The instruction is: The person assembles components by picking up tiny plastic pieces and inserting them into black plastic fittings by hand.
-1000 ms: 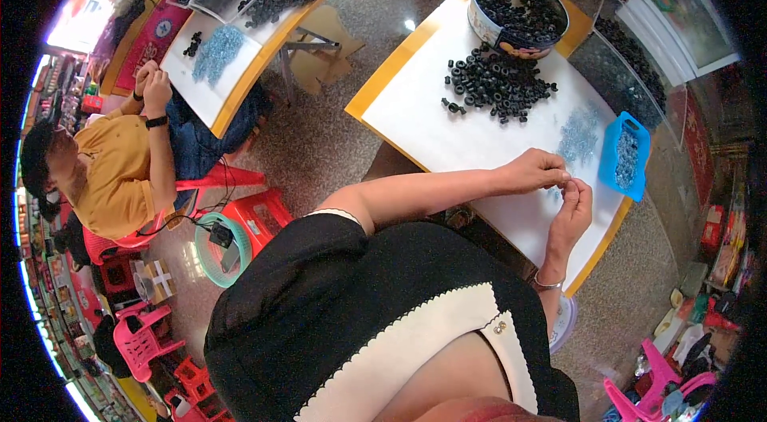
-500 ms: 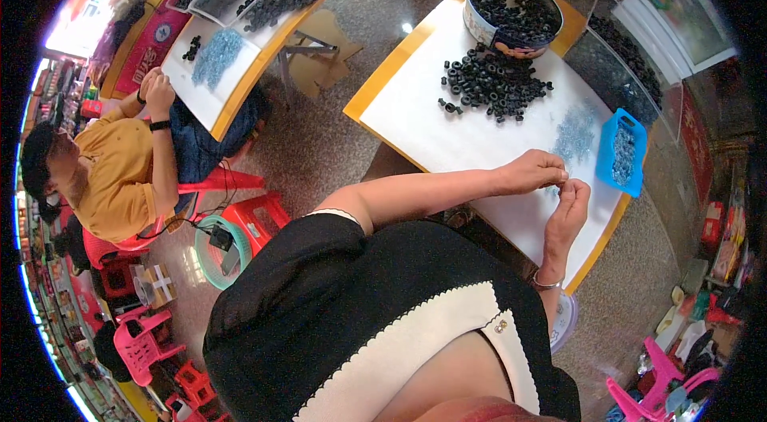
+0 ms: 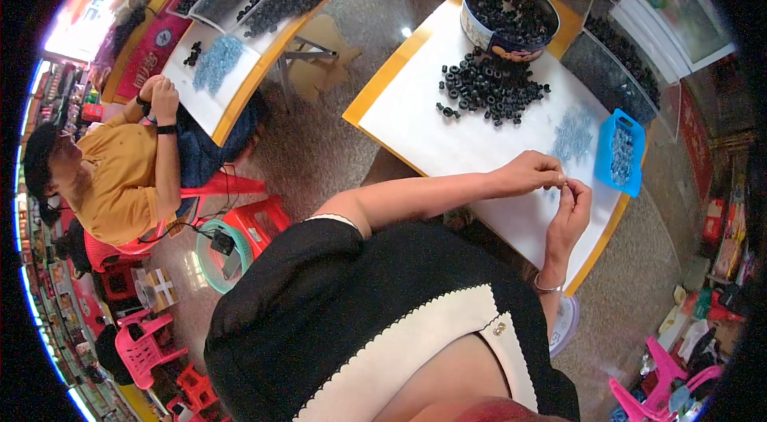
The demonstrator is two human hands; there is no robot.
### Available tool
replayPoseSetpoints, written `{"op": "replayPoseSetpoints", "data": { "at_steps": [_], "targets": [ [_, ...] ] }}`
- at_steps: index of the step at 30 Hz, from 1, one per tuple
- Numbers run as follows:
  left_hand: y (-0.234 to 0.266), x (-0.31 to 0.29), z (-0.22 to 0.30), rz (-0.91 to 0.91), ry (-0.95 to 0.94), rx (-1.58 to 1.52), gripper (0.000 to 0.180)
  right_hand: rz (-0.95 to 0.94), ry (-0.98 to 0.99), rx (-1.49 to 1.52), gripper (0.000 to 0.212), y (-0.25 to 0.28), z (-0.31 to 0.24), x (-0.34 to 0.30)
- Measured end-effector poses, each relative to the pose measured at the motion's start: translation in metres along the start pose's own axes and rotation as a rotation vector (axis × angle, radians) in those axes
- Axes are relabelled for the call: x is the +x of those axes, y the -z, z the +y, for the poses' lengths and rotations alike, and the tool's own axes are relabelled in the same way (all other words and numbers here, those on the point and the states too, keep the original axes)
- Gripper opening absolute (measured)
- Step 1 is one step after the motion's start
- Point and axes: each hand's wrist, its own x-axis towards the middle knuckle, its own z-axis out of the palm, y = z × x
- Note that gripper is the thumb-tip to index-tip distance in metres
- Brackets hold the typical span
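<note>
My left hand (image 3: 533,173) and my right hand (image 3: 570,210) meet over the near right part of the white tabletop (image 3: 415,114). Both pinch with thumb and forefinger, fingertips almost touching. Whatever sits between them is too small to make out. Just beyond the hands, a loose patch of small clear-bluish pieces (image 3: 573,137) is spread on the white surface. To their right stands a blue plastic basket (image 3: 609,152) holding more such pieces. Farther off lies a heap of small black ring-like parts (image 3: 495,86), beside a round tin (image 3: 489,37) filled with the same black parts.
A clear bin (image 3: 611,70) with black parts stands beyond the table's right edge. At left, a co-worker in a yellow shirt (image 3: 120,174) sits at another table (image 3: 232,114) with similar piles. Red stools (image 3: 260,218), a green basket (image 3: 209,266) and a pink chair (image 3: 144,346) stand on the floor.
My hands stay nearly still, fingertips still pinched together. The view has shifted very slightly. The co-worker's hands have moved a little.
</note>
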Motion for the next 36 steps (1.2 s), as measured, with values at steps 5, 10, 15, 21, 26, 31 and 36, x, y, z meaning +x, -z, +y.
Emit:
{"op": "replayPoseSetpoints", "data": {
  "at_steps": [5, 10, 15, 21, 26, 31, 36],
  "targets": [
    [-0.003, -0.001, -0.005, 0.039, -0.067, -0.051, 0.018, 0.046, -0.116, 0.026, 0.021, 0.001, 0.003, -0.004],
    [-0.008, -0.009, 0.002, 0.051, -0.107, 0.245, 0.019, -0.101, -0.213, 0.083, 0.031, 0.006, 0.009, -0.004],
    [-0.012, -0.002, -0.002, 0.041, -0.229, 0.357, 0.018, -0.047, -0.208, 0.108, 0.025, 0.011, 0.013, -0.008],
    [-0.009, -0.012, 0.017, 0.102, -0.056, 0.277, 0.017, -0.075, -0.202, 0.170, 0.020, 0.006, 0.008, -0.005],
    [-0.012, -0.010, 0.007, 0.123, -0.109, 0.252, 0.017, -0.088, -0.224, 0.275, 0.015, 0.007, 0.012, -0.007],
    [-0.015, -0.012, 0.010, 0.149, -0.148, 0.231, 0.016, -0.046, -0.202, 0.329, 0.013, 0.009, 0.014, -0.007],
    [-0.012, -0.011, 0.010, 0.134, 0.054, 0.160, 0.022, -0.001, -0.141, 0.282, 0.014, 0.010, 0.010, -0.008]
  ]
}}
